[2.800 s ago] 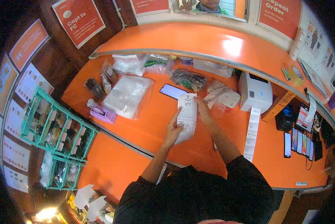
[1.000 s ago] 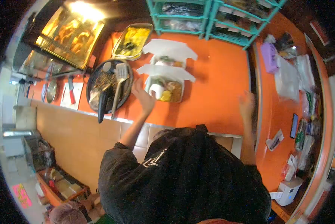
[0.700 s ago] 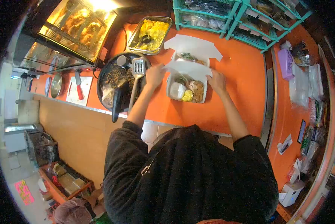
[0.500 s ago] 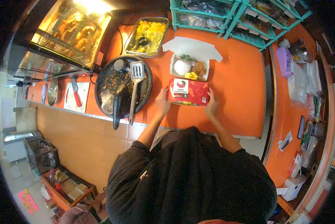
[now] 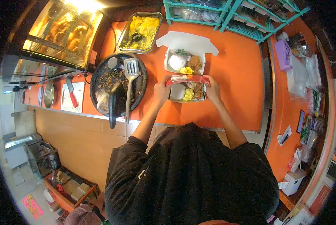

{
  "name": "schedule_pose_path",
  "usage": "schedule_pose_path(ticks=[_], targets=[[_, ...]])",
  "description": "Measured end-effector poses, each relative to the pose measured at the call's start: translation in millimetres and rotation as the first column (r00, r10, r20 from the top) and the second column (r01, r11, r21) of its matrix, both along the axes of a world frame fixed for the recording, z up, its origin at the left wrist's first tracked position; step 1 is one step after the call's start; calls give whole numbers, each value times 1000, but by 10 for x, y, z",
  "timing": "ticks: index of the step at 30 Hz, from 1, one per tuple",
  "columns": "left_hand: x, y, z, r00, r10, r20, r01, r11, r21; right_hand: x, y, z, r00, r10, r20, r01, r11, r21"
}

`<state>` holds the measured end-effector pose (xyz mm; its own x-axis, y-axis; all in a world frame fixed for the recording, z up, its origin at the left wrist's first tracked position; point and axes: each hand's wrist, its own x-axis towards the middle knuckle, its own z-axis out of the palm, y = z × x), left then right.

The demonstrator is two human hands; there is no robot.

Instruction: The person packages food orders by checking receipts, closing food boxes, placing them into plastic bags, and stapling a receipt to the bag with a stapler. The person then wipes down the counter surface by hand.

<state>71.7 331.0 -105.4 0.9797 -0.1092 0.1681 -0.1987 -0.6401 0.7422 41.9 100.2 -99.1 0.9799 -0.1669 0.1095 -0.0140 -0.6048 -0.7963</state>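
The nearer food box (image 5: 189,101) stands on the orange counter (image 5: 235,93) with its red lid (image 5: 187,79) raised part way. My left hand (image 5: 162,90) grips the lid's left end, and my right hand (image 5: 213,89) grips its right end. Rice, yellow food and browned food show below the lid. Just behind it, a second food box (image 5: 184,63) is open, its white flap (image 5: 188,42) leaning back; it holds rice, greens, yellow food and a brown piece. Neither hand touches that box.
Left of the boxes are a stone mortar (image 5: 118,84) with a pestle and a slotted spatula (image 5: 131,70), and a glass tray (image 5: 140,32) of yellow food. A red-handled knife (image 5: 73,98) lies on a white board. Teal racks (image 5: 250,22) stand behind. A person's cap (image 5: 83,215) shows lower left.
The hands went from the receipt at the other counter to the nearer box. Its lid came forward and down, showing its red face, and is now raised somewhat, with more food visible.
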Motion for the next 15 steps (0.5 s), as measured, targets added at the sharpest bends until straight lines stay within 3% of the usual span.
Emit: schedule_pose_path(ticks=[2,3,4,6,7,9,11,12,14,15], targets=[[-100,29,-156,997,-51,55,55,996,-64,-101,1,-123,999,17,-27,-18,999,-35],[-176,116,-239,987,-152,-56,148,987,-63,-212,-1,-192,999,17,-28,-18,999,-35],[-254,123,-161,987,-150,-55,146,987,-64,-348,0,-248,996,87,34,-84,994,-74],[-389,130,-15,966,-245,-84,258,941,219,-385,-63,-283,983,161,93,-150,982,-115],[-410,128,-2,946,-263,-189,305,920,246,-345,-110,-263,975,222,9,-221,973,-63],[-467,141,-28,931,-288,-226,342,904,255,-348,-179,-238,957,279,-76,-280,960,-1],[-464,176,-102,878,-333,-342,410,894,182,-438,-257,-222,897,379,-226,-429,871,-240],[-464,175,-42,878,-333,-344,409,895,178,-457,-287,-213,896,380,-230,-431,870,-241],[-415,168,92,882,-313,-353,446,798,406,-391,-339,-189,835,392,-385,-527,771,-358],[-380,169,185,898,-336,-285,434,781,450,-313,-338,-37,838,393,-379,-525,772,-358]])
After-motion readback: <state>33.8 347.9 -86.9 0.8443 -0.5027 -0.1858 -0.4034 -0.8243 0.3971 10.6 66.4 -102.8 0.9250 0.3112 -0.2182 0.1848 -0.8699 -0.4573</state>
